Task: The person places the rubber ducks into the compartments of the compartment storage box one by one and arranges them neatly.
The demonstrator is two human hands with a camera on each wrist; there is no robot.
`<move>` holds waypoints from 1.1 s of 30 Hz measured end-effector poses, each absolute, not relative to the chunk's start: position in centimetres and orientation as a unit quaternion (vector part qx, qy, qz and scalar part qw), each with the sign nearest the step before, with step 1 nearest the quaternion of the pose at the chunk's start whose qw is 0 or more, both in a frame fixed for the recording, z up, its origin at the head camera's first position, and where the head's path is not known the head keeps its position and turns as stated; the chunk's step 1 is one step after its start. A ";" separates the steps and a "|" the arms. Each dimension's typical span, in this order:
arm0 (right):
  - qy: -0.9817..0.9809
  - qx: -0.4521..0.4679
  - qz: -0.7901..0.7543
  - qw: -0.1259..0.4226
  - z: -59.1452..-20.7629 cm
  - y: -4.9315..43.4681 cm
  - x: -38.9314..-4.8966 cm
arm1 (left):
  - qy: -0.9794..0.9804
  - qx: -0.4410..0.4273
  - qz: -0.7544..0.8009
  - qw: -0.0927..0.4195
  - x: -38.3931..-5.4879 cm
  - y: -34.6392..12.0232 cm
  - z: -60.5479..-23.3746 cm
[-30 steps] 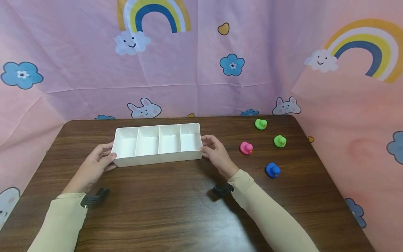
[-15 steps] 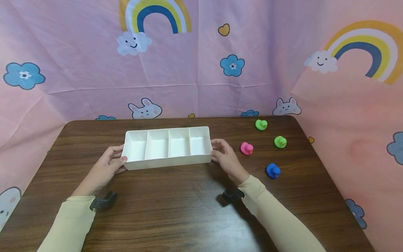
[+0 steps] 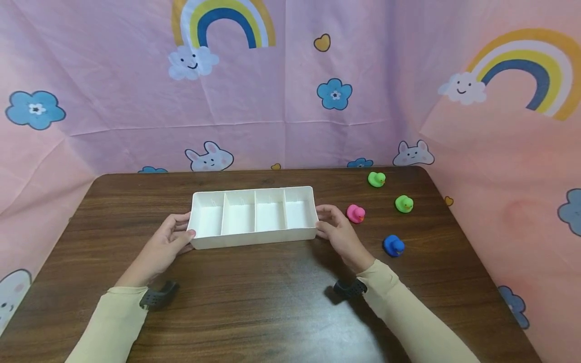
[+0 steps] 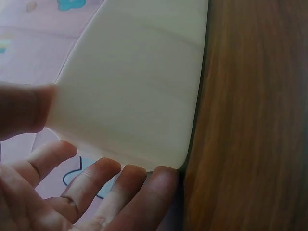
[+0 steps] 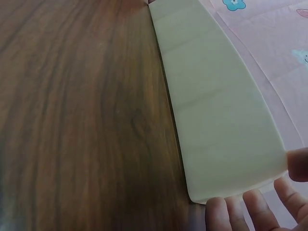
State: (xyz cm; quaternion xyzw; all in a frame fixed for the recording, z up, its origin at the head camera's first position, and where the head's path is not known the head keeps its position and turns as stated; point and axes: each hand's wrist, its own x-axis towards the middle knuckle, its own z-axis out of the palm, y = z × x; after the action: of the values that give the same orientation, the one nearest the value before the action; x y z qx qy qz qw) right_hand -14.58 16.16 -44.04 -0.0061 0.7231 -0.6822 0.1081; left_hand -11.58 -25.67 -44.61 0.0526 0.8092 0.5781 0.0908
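Note:
A long white divided tray (image 3: pixel 246 239) with several square compartments in a row lies on the brown table, its inside bare. My left hand (image 3: pixel 160 247) holds its left end; in the left wrist view the thumb (image 4: pixel 24 108) is at the upper edge and the fingertips (image 4: pixel 161 180) touch the end wall. At the right end my right hand (image 3: pixel 342 237) grips the tray the same way, thumb (image 5: pixel 298 163) at the rim and fingers (image 5: pixel 255 209) along the end. The far sides of the fingers are partly hidden in the head view.
Right of the tray stand a pink toy duck (image 3: pixel 356 214), close to my right hand, a blue duck (image 3: pixel 393 246) and two green ducks, one nearer (image 3: pixel 404 204) and one at the back (image 3: pixel 376 179). A patterned curtain (image 3: pixel 290 101) hangs behind the wooden table (image 3: pixel 254 302).
Both hands have moved the white tray to the right and a little toward me. It is now nearer the pink duck. The ducks have stayed in place.

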 end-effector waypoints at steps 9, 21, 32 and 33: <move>0.736 0.010 -0.667 0.116 -43.4 18.4 -13.2 | 0.808 0.065 0.578 0.098 -11.1 -23.7 -44.5; 0.748 0.025 -0.654 0.112 -43.2 20.5 -11.8 | 0.820 0.065 0.559 0.103 -10.3 -21.6 -44.2; 0.770 0.022 -0.631 0.095 -43.0 21.6 -10.7 | 0.827 0.072 0.546 0.115 -10.2 -20.8 -44.1; 0.784 0.013 -0.614 0.090 -42.7 21.8 -10.9 | 0.833 0.069 0.537 0.117 -10.3 -20.8 -44.0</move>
State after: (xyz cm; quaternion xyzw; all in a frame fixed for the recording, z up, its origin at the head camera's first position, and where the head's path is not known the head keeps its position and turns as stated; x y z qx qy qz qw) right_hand -10.89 21.83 -42.71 0.0129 0.7839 -0.6143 0.0899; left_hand -10.30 -20.82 -43.98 0.0690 0.8328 0.5368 0.1166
